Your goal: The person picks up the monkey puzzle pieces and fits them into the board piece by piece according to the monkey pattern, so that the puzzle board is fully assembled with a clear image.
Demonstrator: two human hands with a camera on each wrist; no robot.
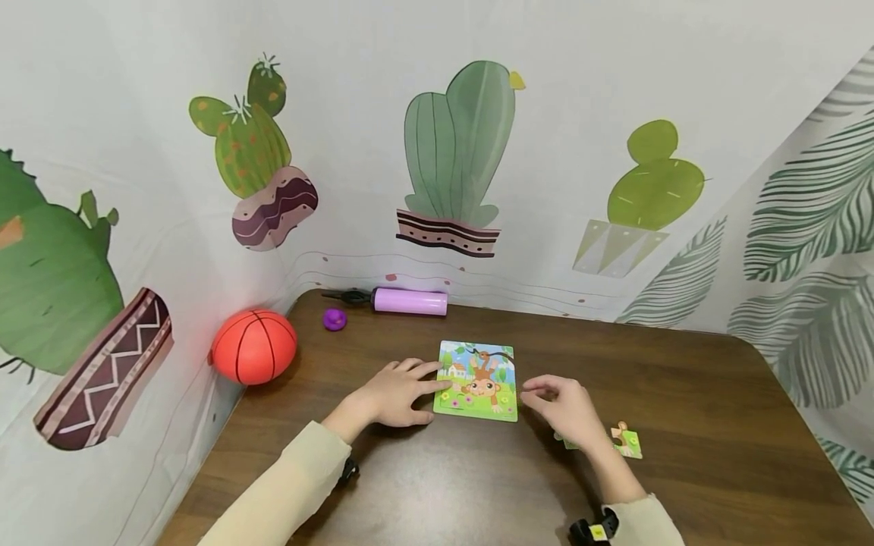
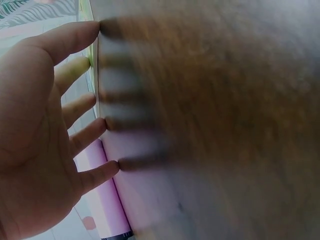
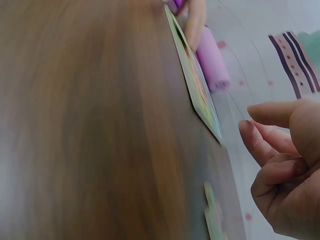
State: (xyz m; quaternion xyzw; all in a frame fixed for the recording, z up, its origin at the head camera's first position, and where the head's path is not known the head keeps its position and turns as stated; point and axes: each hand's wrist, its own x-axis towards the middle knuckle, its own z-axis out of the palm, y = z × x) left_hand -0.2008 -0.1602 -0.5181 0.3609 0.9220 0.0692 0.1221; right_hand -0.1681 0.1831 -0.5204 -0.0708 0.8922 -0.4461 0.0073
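We had the puzzle [image 1: 481, 387] between our spread left hand [image 1: 399, 394], touching it, and curled, empty right hand [image 1: 568, 411], just apart.

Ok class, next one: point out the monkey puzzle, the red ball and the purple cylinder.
Monkey puzzle [image 1: 479, 382]: head view, near the middle of its picture.
Red ball [image 1: 254, 347]: head view, middle of its visible side.
Purple cylinder [image 1: 411, 302]: head view, middle of its barrel.

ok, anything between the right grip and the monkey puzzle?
Nothing visible. The right grip is just off the monkey puzzle's right edge. The left grip is at the opposite edge, and the loose pieces lie by the right forearm, outside that gap.
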